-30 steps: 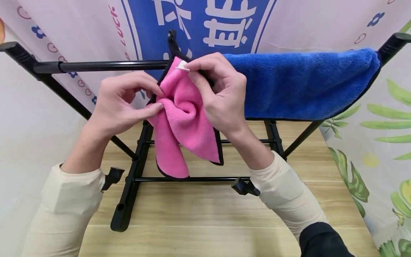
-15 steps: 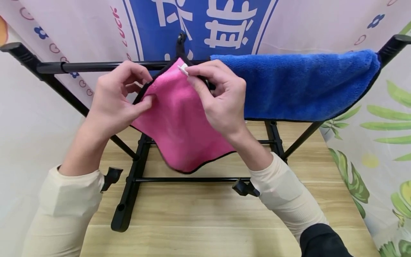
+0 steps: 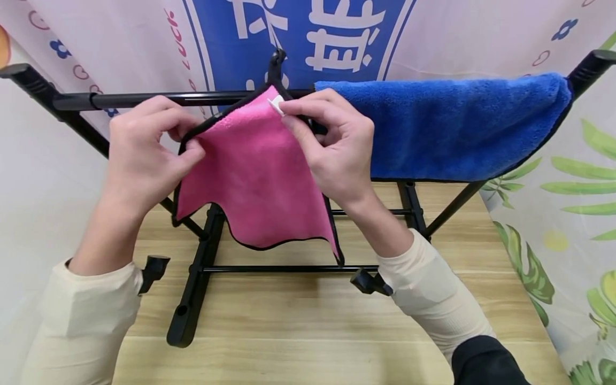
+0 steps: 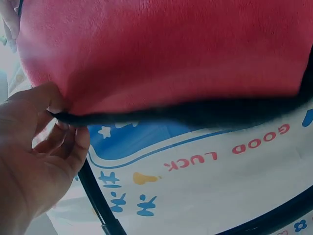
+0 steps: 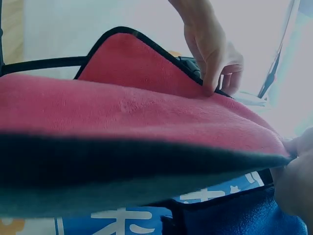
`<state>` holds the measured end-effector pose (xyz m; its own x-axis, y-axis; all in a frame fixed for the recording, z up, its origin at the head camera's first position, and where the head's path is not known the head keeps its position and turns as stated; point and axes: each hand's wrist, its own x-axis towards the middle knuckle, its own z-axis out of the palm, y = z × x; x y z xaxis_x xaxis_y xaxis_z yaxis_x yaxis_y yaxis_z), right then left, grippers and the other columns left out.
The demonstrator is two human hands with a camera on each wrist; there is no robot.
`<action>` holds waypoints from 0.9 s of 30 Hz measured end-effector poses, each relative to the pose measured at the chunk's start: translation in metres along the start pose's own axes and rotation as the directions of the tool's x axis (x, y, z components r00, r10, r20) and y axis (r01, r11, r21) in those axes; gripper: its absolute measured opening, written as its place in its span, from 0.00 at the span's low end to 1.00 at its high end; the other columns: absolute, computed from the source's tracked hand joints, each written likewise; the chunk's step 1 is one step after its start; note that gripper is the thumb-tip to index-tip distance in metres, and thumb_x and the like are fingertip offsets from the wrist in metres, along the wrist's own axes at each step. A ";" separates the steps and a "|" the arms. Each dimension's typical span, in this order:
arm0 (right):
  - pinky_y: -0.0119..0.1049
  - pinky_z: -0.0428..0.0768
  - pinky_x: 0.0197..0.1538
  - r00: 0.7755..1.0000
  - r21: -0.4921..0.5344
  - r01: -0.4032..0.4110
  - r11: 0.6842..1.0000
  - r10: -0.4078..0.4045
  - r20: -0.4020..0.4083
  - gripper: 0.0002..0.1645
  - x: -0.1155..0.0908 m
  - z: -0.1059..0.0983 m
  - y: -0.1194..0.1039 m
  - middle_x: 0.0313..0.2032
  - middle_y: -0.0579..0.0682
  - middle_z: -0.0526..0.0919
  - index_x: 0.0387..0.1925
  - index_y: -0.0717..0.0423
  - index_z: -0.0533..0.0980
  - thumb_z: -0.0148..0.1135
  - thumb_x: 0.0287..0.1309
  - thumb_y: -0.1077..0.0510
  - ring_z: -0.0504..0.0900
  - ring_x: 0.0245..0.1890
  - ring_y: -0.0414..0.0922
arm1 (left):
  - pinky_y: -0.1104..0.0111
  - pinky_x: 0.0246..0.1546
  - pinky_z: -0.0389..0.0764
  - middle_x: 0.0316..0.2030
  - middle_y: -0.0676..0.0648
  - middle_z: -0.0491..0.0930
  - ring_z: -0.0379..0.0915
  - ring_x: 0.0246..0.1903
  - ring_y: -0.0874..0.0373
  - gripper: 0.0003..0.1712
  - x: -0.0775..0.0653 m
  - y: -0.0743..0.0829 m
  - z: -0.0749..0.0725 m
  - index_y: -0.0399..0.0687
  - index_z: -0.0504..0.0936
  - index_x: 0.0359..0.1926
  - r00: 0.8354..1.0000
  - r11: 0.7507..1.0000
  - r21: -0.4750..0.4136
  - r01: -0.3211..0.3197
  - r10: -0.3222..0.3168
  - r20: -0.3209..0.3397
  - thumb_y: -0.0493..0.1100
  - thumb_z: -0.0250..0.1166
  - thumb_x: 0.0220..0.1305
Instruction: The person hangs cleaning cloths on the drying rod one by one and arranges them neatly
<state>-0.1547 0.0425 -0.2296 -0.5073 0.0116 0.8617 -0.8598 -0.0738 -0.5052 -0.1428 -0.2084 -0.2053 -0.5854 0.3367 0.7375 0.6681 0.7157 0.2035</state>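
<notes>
A pink towel (image 3: pixel 260 171) with black edging hangs between my two hands in front of a black rack bar (image 3: pixel 178 99). My left hand (image 3: pixel 149 149) pinches its upper left edge between thumb and fingers; the left wrist view shows the same hand (image 4: pixel 44 142) gripping the black trim. By the white tag (image 3: pixel 276 104) near the top corner, my right hand (image 3: pixel 337 139) pinches the towel. From that corner a black hanging loop (image 3: pixel 276 61) sticks up above the bar. In the right wrist view the towel (image 5: pixel 146 107) stretches across, its near edge blurred.
A blue towel (image 3: pixel 457 128) with black trim is draped over the right half of the bar. The rack's black feet (image 3: pixel 185 315) and lower crossbar (image 3: pixel 289 269) stand on a wooden table (image 3: pixel 289 331). A printed curtain (image 3: pixel 443 37) hangs behind.
The pink towel was bunched up and is now spread out. My left hand has moved left along its edge, while my right hand has stayed by the tag.
</notes>
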 end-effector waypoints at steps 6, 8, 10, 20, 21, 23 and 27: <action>0.25 0.73 0.22 1.000 -0.095 0.017 0.995 -0.018 -0.003 0.05 -0.002 -0.003 -0.003 0.29 0.60 0.81 0.36 0.72 0.87 0.72 0.57 0.72 0.74 0.27 0.41 | 0.83 0.38 0.64 0.30 0.34 0.78 0.69 0.32 0.54 0.07 -0.002 0.002 -0.001 0.28 0.82 0.32 0.997 0.996 0.068 0.055 -0.051 -0.057 0.27 0.58 0.56; 0.25 0.71 0.22 1.000 -0.118 0.014 0.993 -0.015 -0.009 0.05 -0.002 -0.004 -0.004 0.28 0.59 0.80 0.36 0.71 0.87 0.73 0.57 0.71 0.73 0.27 0.41 | 0.83 0.38 0.63 0.30 0.36 0.78 0.69 0.32 0.51 0.07 -0.004 0.002 0.000 0.29 0.81 0.32 0.994 0.993 0.072 0.093 -0.088 -0.069 0.27 0.57 0.56; 0.25 0.71 0.22 1.000 -0.137 0.014 0.991 -0.016 -0.015 0.05 -0.002 -0.006 -0.004 0.27 0.59 0.80 0.36 0.71 0.87 0.73 0.58 0.70 0.73 0.27 0.41 | 0.83 0.39 0.63 0.30 0.37 0.78 0.71 0.32 0.49 0.07 -0.006 0.001 0.000 0.30 0.81 0.32 0.988 0.989 0.070 0.133 -0.127 -0.083 0.26 0.57 0.55; 0.25 0.74 0.24 0.998 -0.121 0.006 0.993 -0.014 -0.067 0.05 -0.002 -0.014 -0.004 0.27 0.59 0.79 0.35 0.73 0.87 0.73 0.56 0.72 0.76 0.27 0.40 | 0.79 0.41 0.59 0.29 0.47 0.77 0.62 0.34 0.71 0.10 -0.013 -0.011 -0.007 0.28 0.87 0.33 0.971 0.972 0.095 0.213 -0.199 -0.135 0.25 0.59 0.58; 0.25 0.75 0.24 0.997 -0.112 0.002 0.994 -0.011 -0.073 0.05 -0.002 -0.015 -0.004 0.27 0.58 0.79 0.35 0.73 0.86 0.72 0.56 0.73 0.76 0.28 0.40 | 0.79 0.42 0.59 0.30 0.52 0.75 0.62 0.35 0.73 0.09 -0.013 -0.012 -0.008 0.27 0.86 0.32 0.970 0.974 0.089 0.209 -0.194 -0.147 0.25 0.59 0.57; 0.25 0.76 0.24 0.997 -0.095 -0.006 0.995 -0.002 -0.082 0.04 -0.001 -0.016 -0.004 0.27 0.57 0.79 0.35 0.73 0.86 0.72 0.56 0.73 0.77 0.28 0.40 | 0.80 0.43 0.61 0.31 0.58 0.75 0.63 0.36 0.76 0.07 -0.014 -0.014 -0.010 0.25 0.85 0.30 0.968 0.979 0.057 0.197 -0.185 -0.170 0.25 0.60 0.56; 0.26 0.75 0.24 0.997 -0.087 -0.022 0.996 0.015 -0.078 0.04 0.000 -0.017 -0.004 0.28 0.56 0.79 0.35 0.73 0.86 0.72 0.56 0.73 0.77 0.28 0.41 | 0.82 0.43 0.64 0.32 0.63 0.80 0.66 0.37 0.82 0.07 -0.016 -0.017 -0.013 0.27 0.84 0.30 0.963 0.981 -0.003 0.193 -0.190 -0.193 0.30 0.62 0.56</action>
<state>-0.1521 0.0601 -0.2286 -0.5231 0.0883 0.8477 -0.8504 0.0127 -0.5260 -0.1390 -0.2339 -0.2117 -0.6018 0.0698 0.7956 0.5439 0.7652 0.3444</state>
